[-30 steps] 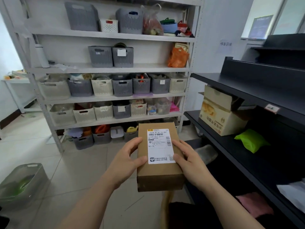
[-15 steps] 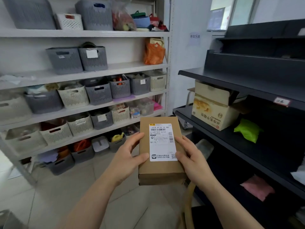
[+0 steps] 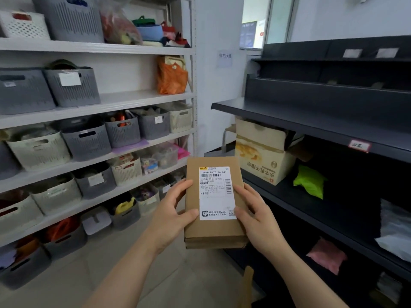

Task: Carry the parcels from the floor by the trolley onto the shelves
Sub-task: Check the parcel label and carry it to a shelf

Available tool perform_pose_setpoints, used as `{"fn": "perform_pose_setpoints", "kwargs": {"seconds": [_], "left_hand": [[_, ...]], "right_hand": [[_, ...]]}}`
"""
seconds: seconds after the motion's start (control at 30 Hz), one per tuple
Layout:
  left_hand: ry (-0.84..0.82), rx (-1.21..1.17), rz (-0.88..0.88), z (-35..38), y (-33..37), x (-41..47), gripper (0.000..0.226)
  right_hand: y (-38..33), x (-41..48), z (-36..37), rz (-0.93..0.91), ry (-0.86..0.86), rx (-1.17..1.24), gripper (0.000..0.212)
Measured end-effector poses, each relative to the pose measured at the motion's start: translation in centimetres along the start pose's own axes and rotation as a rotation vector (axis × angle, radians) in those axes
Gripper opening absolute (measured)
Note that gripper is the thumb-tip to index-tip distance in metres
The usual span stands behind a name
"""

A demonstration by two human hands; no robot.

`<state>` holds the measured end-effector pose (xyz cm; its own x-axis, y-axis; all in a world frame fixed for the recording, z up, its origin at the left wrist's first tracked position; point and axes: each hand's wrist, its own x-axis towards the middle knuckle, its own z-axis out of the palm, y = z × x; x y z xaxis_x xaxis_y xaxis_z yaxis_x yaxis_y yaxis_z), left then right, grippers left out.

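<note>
A flat brown cardboard parcel (image 3: 213, 230) with a white shipping label is held level in front of me, label up. My left hand (image 3: 171, 214) grips its left edge and my right hand (image 3: 255, 218) grips its right edge. The black shelving unit (image 3: 311, 121) stands to the right; the parcel hovers just left of its middle shelf. On that shelf lie an open printed carton (image 3: 262, 156), a green bag (image 3: 309, 181) and a white bag (image 3: 393, 238). A pink bag (image 3: 327, 258) lies on the shelf below.
A white shelving unit (image 3: 124, 103) fills the left side, packed with grey and cream baskets and an orange bag (image 3: 171, 76). Pale tiled floor (image 3: 89, 281) runs between the two units. A brown cardboard edge (image 3: 246, 285) shows near my right forearm.
The view has swung right and closer to the black shelves. The parcel stays held in both hands, now nearer the printed carton.
</note>
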<state>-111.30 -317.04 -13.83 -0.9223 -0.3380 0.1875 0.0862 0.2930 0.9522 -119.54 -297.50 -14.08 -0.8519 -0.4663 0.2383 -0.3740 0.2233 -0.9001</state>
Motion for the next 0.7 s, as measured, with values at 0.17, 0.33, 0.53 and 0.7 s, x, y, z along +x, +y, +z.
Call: {"fn": "perform_pose_setpoints", "kwargs": {"seconds": [0.17,0.33,0.53,0.7], "left_hand": [[-0.038,-0.023,0.015,1.3,0.1,6.0,0.068],[-0.133,-0.026,0.015,4.3,0.3,10.8,0.066],[-0.297,-0.034,-0.004,9.3,0.5,16.4,0.069],[-0.439,-0.064,-0.010,12.6,0.0,20.1,0.069]], "right_hand": [[0.7,4.6,-1.9,0.021,0.044,-0.029,0.051],[1.6,7.1,-4.7,0.042,0.115,-0.065,0.050],[3.3,8.6,-8.8,0.139,0.249,-0.134,0.049],[4.2,9.2,-10.7,0.257,0.376,-0.168,0.048]]}}
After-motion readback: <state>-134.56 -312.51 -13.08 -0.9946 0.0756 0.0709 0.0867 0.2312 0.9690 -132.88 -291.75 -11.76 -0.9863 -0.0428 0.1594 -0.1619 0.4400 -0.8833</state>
